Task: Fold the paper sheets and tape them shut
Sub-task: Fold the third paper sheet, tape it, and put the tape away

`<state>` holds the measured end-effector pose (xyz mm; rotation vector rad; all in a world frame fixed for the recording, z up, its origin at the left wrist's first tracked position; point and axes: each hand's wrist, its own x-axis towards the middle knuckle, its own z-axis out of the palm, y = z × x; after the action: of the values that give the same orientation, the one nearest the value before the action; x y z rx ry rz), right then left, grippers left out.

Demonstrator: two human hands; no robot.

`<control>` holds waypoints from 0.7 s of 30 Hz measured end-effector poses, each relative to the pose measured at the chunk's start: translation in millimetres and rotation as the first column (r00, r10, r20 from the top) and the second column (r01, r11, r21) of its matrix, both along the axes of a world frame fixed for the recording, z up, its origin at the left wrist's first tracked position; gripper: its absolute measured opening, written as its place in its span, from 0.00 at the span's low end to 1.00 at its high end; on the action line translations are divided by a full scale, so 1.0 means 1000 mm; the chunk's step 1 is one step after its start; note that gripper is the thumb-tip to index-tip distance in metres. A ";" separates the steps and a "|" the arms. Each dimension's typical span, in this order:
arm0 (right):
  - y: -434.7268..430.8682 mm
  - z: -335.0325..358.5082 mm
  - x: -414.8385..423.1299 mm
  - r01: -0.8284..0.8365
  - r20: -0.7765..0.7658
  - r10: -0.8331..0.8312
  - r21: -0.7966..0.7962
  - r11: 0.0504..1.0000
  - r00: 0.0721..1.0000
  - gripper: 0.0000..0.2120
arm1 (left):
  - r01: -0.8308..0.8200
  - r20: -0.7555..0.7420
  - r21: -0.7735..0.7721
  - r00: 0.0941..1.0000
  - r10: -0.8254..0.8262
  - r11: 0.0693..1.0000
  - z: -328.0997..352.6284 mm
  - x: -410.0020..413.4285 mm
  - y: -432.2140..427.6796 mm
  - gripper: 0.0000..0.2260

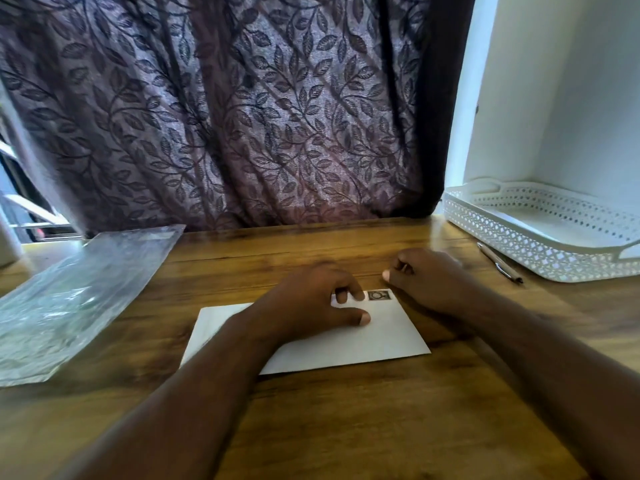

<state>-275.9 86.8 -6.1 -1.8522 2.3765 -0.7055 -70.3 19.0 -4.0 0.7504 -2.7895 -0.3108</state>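
A white folded paper sheet (363,337) lies flat on the wooden table (311,427), in front of me. A small dark square mark, like a stamp, (379,295) sits near its far right corner. My left hand (311,299) rests on the sheet's far edge, fingers curled and thumb pressing on the paper. My right hand (426,278) sits just beyond the sheet's far right corner on the table, fingers curled into a loose fist; whether it pinches something small is unclear.
A clear plastic sleeve (69,299) lies at the left of the table. A white perforated tray (554,233) stands at the back right, with a pen (498,263) beside it. A patterned curtain (242,116) hangs behind the table.
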 end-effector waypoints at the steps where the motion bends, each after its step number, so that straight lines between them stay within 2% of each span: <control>1: 0.004 0.003 0.000 -0.065 0.012 0.065 0.011 0.998 0.998 0.11 | -0.029 -0.007 -0.012 1.000 0.029 0.999 -0.001 0.003 -0.002 0.19; 3: 0.010 0.005 -0.001 -0.190 -0.013 0.192 0.083 0.978 0.981 0.17 | -0.087 0.032 -0.051 0.996 0.089 0.995 -0.003 0.006 -0.007 0.25; 5: 0.009 0.005 0.000 -0.246 -0.088 0.267 0.194 0.950 0.960 0.29 | -0.156 0.086 -0.092 0.983 0.164 0.983 -0.004 0.010 -0.010 0.30; 6: 0.008 0.005 0.001 -0.258 -0.104 0.286 0.222 0.940 0.952 0.34 | -0.194 0.098 -0.109 0.974 0.205 0.975 -0.003 0.011 -0.011 0.31; 8: 0.006 0.005 0.005 -0.297 -0.108 0.326 0.224 0.928 0.939 0.36 | -0.258 0.088 -0.111 0.960 0.268 0.960 -0.003 0.013 -0.012 0.28; 10: 0.004 0.005 0.005 -0.317 -0.103 0.342 0.203 0.926 0.934 0.34 | -0.291 0.076 -0.087 0.951 0.298 0.953 -0.002 0.013 -0.010 0.25; 14: 0.005 0.004 0.005 -0.332 -0.061 0.346 0.166 0.928 0.936 0.30 | -0.321 0.076 -0.026 0.944 0.322 0.947 0.000 0.012 -0.007 0.26; 17: 0.005 0.003 0.006 -0.340 -0.043 0.345 0.101 0.935 0.937 0.21 | -0.304 0.059 0.021 0.951 0.302 0.952 0.001 0.011 -0.006 0.25; 21: 0.001 0.001 0.002 -0.317 0.157 0.321 -0.051 0.947 0.934 0.04 | -0.303 -0.064 -0.062 0.952 0.300 0.951 0.003 0.010 -0.007 0.24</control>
<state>-274.3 87.9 -5.3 -2.0354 1.9132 -0.8169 -59.9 12.1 -0.6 1.1148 -2.5690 -0.1709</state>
